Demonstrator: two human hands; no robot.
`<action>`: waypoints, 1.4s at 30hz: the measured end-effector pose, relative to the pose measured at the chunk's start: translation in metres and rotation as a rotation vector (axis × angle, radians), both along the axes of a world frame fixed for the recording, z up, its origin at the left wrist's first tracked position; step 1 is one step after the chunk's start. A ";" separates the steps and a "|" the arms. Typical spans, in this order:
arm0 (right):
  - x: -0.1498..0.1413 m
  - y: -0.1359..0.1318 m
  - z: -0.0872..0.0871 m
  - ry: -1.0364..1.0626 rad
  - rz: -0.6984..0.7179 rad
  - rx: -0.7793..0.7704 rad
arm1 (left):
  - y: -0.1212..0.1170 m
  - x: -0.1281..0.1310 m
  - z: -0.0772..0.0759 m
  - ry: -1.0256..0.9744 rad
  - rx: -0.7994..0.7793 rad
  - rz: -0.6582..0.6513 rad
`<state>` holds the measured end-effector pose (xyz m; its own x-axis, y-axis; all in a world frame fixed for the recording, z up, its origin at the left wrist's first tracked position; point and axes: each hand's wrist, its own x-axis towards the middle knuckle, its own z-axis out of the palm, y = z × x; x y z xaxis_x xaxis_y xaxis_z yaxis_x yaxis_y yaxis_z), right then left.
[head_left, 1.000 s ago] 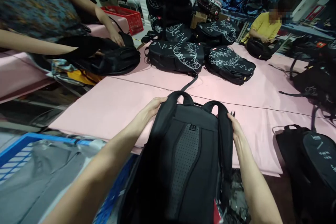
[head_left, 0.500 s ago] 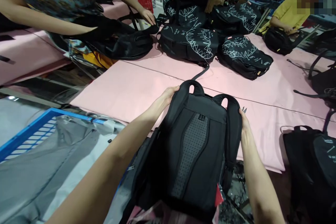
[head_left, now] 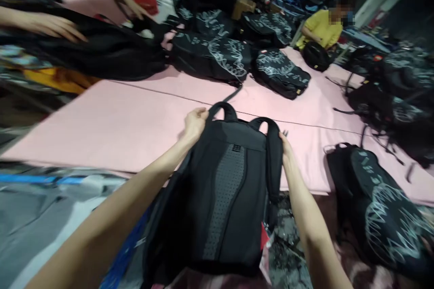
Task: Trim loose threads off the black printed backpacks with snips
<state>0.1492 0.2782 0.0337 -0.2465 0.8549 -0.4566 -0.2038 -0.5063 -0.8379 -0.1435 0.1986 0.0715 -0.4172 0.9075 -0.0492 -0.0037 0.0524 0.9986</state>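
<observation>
I hold a black backpack [head_left: 225, 189] upright in front of me, its padded mesh back panel facing me, above the near edge of the pink table [head_left: 111, 126]. My left hand [head_left: 194, 123] is closed on the top of the left shoulder strap. My right hand [head_left: 284, 148] grips the top of the right shoulder strap, its fingers mostly hidden behind the strap.
Several black backpacks with white scribble prints [head_left: 217, 56] lie at the far side of the table. Another printed backpack [head_left: 376, 203] sits at my right. A co-worker's hands [head_left: 50, 27] handle a black bag at the left. A person in yellow [head_left: 320, 29] sits beyond. A blue crate [head_left: 30, 179] stands lower left.
The view has swung right and blurred. The backpack stays in both my hands at about the same height. The co-worker's hands have shifted on their black bag.
</observation>
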 end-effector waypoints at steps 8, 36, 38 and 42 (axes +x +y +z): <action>0.001 -0.006 0.009 0.117 -0.055 -0.043 | -0.047 0.112 -0.018 0.359 -0.021 -0.433; 0.102 -0.203 0.012 -0.404 -0.129 0.510 | -0.127 0.189 -0.006 -0.814 -0.294 -0.674; 0.092 -0.195 0.012 -0.398 -0.190 0.519 | -0.134 0.187 -0.010 -0.811 -0.318 -0.668; 0.058 -0.176 0.008 -0.309 -0.098 0.585 | -0.156 0.183 -0.032 -0.768 -0.366 -0.696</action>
